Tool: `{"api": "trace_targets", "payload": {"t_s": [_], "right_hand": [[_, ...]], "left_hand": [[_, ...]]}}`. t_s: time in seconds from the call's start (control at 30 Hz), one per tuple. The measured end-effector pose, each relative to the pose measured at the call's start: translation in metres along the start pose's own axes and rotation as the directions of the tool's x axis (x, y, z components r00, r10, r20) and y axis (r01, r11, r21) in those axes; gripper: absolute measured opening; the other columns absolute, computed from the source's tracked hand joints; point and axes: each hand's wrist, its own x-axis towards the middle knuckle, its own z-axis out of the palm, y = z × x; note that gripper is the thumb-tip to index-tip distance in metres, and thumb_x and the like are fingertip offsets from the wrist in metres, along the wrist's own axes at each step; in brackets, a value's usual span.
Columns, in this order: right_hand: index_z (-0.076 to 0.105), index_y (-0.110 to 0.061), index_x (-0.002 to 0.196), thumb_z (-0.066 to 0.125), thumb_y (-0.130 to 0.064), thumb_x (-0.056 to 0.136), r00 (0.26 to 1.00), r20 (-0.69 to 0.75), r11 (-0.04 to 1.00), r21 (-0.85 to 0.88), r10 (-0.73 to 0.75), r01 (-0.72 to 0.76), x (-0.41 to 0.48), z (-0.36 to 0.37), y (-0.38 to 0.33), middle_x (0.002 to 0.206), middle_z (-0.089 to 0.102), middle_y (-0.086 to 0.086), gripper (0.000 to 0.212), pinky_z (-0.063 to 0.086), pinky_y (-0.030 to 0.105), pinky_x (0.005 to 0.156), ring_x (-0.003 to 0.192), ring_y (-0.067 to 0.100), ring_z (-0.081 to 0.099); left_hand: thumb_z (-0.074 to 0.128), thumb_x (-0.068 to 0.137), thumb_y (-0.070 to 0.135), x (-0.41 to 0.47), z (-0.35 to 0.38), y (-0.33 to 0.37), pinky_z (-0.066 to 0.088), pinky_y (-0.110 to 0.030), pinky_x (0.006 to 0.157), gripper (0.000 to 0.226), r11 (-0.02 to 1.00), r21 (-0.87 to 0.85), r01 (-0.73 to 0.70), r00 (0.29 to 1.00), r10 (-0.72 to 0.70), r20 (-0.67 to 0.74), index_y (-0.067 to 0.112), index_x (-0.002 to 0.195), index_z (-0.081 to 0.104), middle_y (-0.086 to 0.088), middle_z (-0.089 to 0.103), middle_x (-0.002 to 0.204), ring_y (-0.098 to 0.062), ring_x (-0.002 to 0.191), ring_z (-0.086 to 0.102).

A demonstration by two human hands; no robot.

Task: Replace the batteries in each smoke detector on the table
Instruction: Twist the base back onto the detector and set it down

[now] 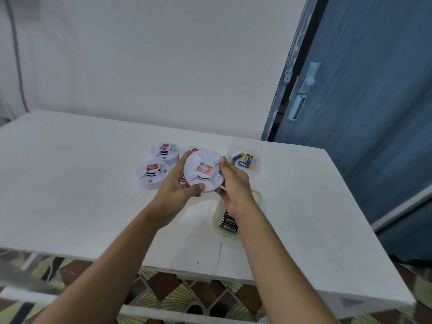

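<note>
We stand at a white table [70, 195] set against a pale wall, with a blue door [362, 136] off to the right. Both hands carry 1 smoke detector [202, 170] just above the table, its labelled face tilted toward us. The left hand [177, 185] grips the left rim, thumb along the lower edge and fingers wrapped behind the upper edge. The right hand [233, 185] grips the opposite rim, thumb on top and fingers underneath. The disc is clamped from 2 sides.

Left of the grip rests the near detector [152, 175], and beyond it the far detector [164, 153]. A hidden detector [192, 150] peeks out behind the left fingers, mostly covered. Just beyond the right thumb stands a clear tub [245, 146] holding loose blue-and-yellow batteries [244, 161]. Under the right wrist sits a green-rimmed tub [257, 195] of black batteries [230, 226].

We judge the shell to be light, stiff moulded plastic, smooth enough to slip if we pinch it loosely. The rim is the safest hold, since it is broad and rigid and leaves the raised vents and sticker untouched. We cannot see the battery compartment. It is likely on the underside, so opposing rim grips suit a flip or a twist. The batteries are small and round, and would roll if set loose on the table.
</note>
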Motion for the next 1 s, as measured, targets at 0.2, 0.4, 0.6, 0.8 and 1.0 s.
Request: {"api": "trace_targets", "payload": {"t_s": [0.2,0.4,0.6,0.8,1.0], "right_hand": [[0.074,-0.016,0.097,0.056,-0.031,0.102,1.0,0.009,1.0,-0.003,-0.004,0.004,0.001,0.002,-0.002,0.09,0.077,0.004,0.024,0.055,0.026,0.059,0.076,0.013,0.072],[0.074,-0.015,0.102,0.056,-0.032,0.102,1.0,0.016,1.0,-0.007,-0.002,0.002,0.001,0.003,-0.004,0.088,0.077,0.002,0.025,0.054,0.024,0.057,0.072,0.01,0.072],[0.074,-0.013,0.104,0.056,-0.032,0.102,1.0,0.019,1.0,-0.011,-0.001,0.002,0.003,0.005,-0.002,0.093,0.076,0.005,0.026,0.055,0.026,0.06,0.077,0.014,0.071],[0.074,-0.016,0.098,0.056,-0.032,0.102,0.999,0.032,1.0,-0.014,0.002,-0.002,0.004,0.007,-0.002,0.086,0.077,0.001,0.025,0.056,0.025,0.06,0.074,0.011,0.071],[0.074,-0.015,0.099,0.056,-0.031,0.102,0.999,0.039,1.0,-0.011,0.009,-0.009,0.007,0.013,0.002,0.087,0.077,0.002,0.025,0.055,0.025,0.059,0.074,0.012,0.072]], "left_hand": [[0.062,0.086,-0.01,0.002,-0.001,0.0,0.056,-0.035,0.078,0.077,1.0,-0.018,0.003,1.0,-0.003,-0.01,0.038,0.141,0.037,0.008,0.059,0.128,-0.016,0.109,0.062],[0.062,0.086,-0.009,0.003,-0.002,-0.001,0.056,-0.043,0.084,0.079,1.0,-0.019,0.004,1.0,-0.004,-0.011,0.036,0.144,0.035,0.008,0.056,0.133,-0.017,0.113,0.061],[0.062,0.087,-0.008,0.004,-0.005,-0.002,0.055,-0.037,0.082,0.076,1.0,-0.013,-0.011,1.0,0.011,0.017,0.038,0.142,0.037,0.006,0.056,0.135,-0.018,0.115,0.06],[0.063,0.087,-0.007,0.005,-0.009,-0.003,0.055,-0.043,0.085,0.077,1.0,-0.007,-0.003,1.0,0.003,0.001,0.037,0.144,0.035,0.005,0.057,0.134,-0.02,0.115,0.06],[0.062,0.088,-0.008,0.005,-0.015,-0.005,0.054,-0.045,0.089,0.077,1.0,-0.018,0.01,1.0,-0.01,0.004,0.038,0.143,0.035,0.006,0.06,0.131,-0.02,0.115,0.061]]}}
